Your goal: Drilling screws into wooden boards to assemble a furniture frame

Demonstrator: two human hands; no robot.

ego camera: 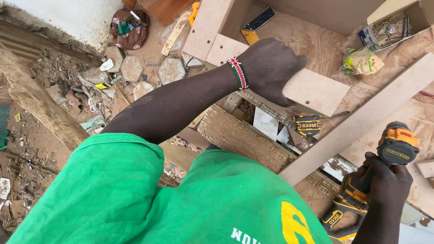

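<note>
A large box of light brown board fills the upper right of the frame, lying open toward the camera. Its near wall is a long board that runs from the right edge down to the lower centre. Below the box, in the middle of the frame, an old wooden pallet is seen, and on the left there is dirt ground with stone pieces.

The person wears a green shirt, which takes the whole lower left. The left hand is in the upper centre, closed as a fist and pressing on a small panel inside the box, so the panel is held in place. A beaded bracelet is on this wrist.

The right hand is at the lower right, clamped around the handle of a yellow and black drill. The drill is outside the box, near the long board but not touching the panel.

I judge that the step in hand is positioning: the panel is steadied and the drill waits. The next move calls for bringing the drill tip to the panel squarely, while the left hand keeps firm pressure and stays away from the bit.

Smaller things lie around: a yellow screwdriver under the panel's edge, a square ruler at the top, and a box of screws in the upper right corner.
</note>
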